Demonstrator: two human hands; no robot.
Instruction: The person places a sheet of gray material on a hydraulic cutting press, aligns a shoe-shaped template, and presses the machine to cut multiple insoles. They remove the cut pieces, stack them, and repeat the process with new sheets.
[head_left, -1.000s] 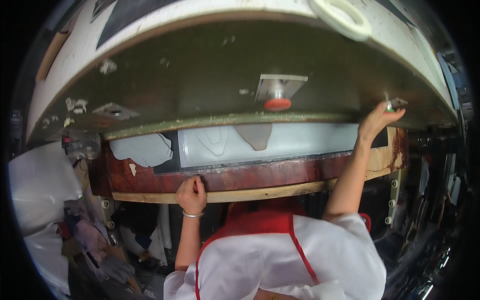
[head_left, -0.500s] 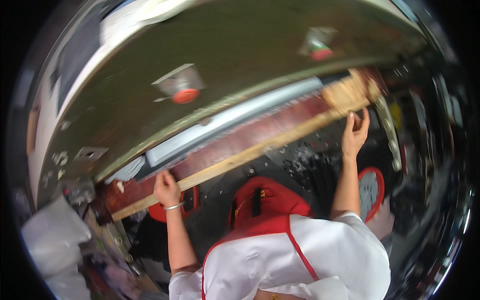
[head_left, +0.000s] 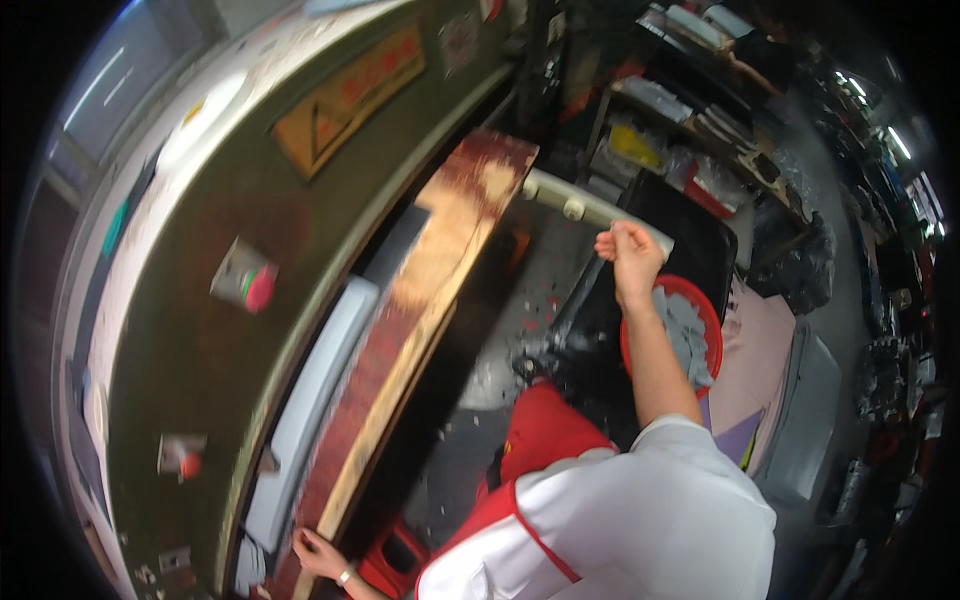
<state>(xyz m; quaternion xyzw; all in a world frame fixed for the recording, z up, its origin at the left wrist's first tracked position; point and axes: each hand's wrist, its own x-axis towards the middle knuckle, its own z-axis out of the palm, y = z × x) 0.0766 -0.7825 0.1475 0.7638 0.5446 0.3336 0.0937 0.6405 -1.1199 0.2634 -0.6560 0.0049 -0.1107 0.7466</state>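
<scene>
Long wooden plank (head_left: 420, 330): red-brown, worn, pale bare patches along its face; runs diagonally beside the green wall panel (head_left: 200, 330), lower end partly cut off near the picture's bottom. Left hand (head_left: 318, 552): at the plank's lower end, fingers against its edge; grip hard to make out. Right hand (head_left: 628, 252): raised, clenched into a fist; whether anything is inside cannot be told. White bar (head_left: 590, 208): just behind the fist. Red basin (head_left: 690, 335): below the right forearm, grey contents, blurred.
</scene>
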